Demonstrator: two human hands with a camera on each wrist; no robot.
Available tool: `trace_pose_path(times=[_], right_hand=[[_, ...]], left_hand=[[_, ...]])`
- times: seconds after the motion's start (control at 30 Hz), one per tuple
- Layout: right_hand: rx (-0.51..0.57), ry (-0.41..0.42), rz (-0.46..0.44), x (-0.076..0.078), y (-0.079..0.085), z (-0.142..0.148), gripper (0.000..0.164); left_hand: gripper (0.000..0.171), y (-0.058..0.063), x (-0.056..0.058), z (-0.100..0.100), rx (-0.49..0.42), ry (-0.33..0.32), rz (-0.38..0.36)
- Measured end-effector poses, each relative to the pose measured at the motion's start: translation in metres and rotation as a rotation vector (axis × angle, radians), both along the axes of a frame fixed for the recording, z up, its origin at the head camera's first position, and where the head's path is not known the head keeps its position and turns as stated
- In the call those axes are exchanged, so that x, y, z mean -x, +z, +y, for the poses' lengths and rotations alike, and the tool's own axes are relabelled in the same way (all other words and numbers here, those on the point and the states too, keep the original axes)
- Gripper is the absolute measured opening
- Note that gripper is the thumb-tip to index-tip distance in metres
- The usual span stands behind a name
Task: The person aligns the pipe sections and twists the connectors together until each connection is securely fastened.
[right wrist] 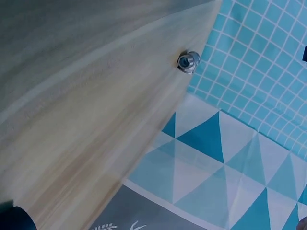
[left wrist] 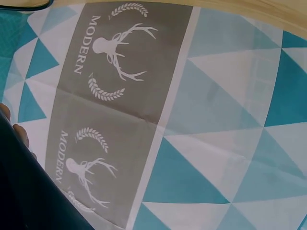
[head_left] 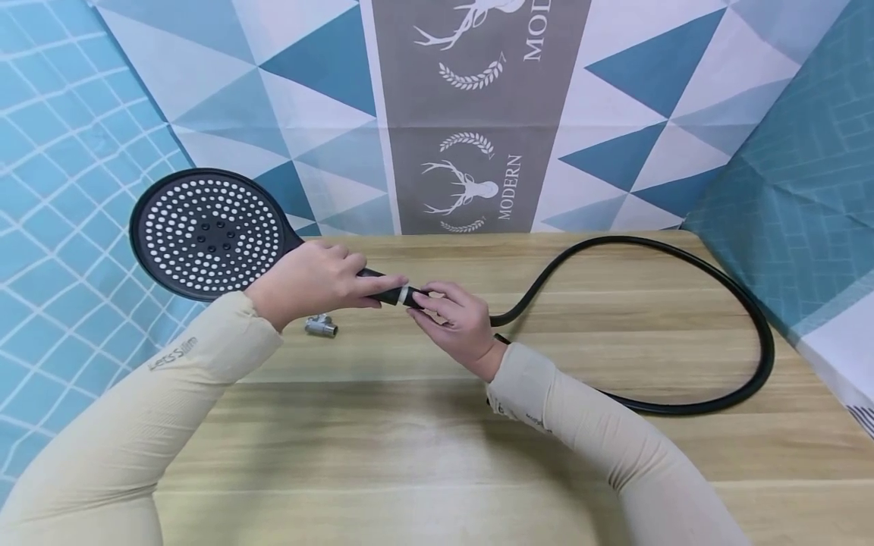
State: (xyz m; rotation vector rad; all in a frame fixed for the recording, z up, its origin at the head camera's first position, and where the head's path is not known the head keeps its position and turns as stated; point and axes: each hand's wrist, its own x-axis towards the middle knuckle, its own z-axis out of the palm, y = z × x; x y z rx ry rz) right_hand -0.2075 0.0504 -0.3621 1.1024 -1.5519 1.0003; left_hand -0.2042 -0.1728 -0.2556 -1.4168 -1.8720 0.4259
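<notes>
My left hand (head_left: 324, 277) grips the handle of a black shower head (head_left: 213, 233), whose round spray face with white nozzles is turned up toward me. At the handle's lower end, by a pale ring (head_left: 403, 294), the fingers of my right hand (head_left: 454, 322) pinch the black end fitting of a hose (head_left: 749, 303). Fitting and handle stand in line, end to end. From behind the right hand the hose loops out to the right over the table and back under the right forearm. In the left wrist view, fingertips (left wrist: 20, 134) show beside a dark shape at the left edge.
A small chrome fitting (head_left: 321, 326) lies on the wooden table (head_left: 382, 455) behind the left wrist. Patterned cloth (head_left: 478, 114) hangs behind the table's far edge, with blue tiled sheets (head_left: 55, 189) on the left and teal ones (head_left: 819, 182) on the right.
</notes>
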Motion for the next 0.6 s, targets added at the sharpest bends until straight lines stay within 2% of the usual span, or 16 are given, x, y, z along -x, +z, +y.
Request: trace_pose_path(times=[0.33,0.6], right_hand=[[-0.028,0.02,-0.002,0.005,0.0015,0.0008,0.024],[-0.044,0.056,-0.066,0.0053,0.0017,0.0028,0.027]], left_hand=[[0.054,0.0,0.0011,-0.0015,0.037,0.048,-0.01],[0.054,-0.0004,0.0007,-0.0011,0.038,0.057,-0.01]])
